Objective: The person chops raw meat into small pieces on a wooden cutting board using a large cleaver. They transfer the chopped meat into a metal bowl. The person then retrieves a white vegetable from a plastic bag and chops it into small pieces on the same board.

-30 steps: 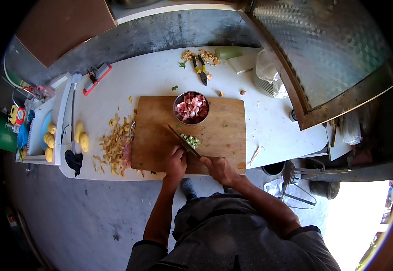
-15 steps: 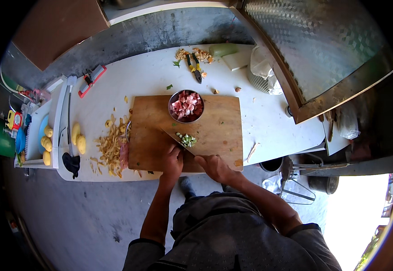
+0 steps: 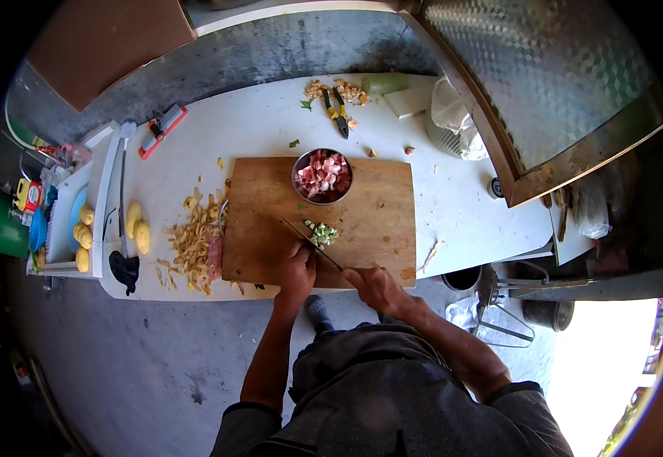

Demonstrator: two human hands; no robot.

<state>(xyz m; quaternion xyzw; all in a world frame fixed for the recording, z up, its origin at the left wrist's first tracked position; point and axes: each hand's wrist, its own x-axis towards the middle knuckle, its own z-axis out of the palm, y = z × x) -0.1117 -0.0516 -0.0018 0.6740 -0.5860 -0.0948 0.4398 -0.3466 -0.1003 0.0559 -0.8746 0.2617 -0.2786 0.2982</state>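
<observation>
A knife (image 3: 310,242) is gripped by its handle in the right hand (image 3: 373,287), blade laid over chopped green vegetable (image 3: 322,234) on the wooden cutting board (image 3: 377,221). The left hand (image 3: 298,266) is pressed beside the soft, light, easily scattered pieces; the stiff blade is best controlled from the handle.

- An outdoor, makeshift kitchen: bare concrete floor (image 3: 118,365), sunlight
- White table (image 3: 453,206) bearing a wooden chopping board (image 3: 377,221), a steel bowl of cut meat (image 3: 322,175), peelings (image 3: 194,244)
- Peeled potatoes (image 3: 137,228) beside it
</observation>
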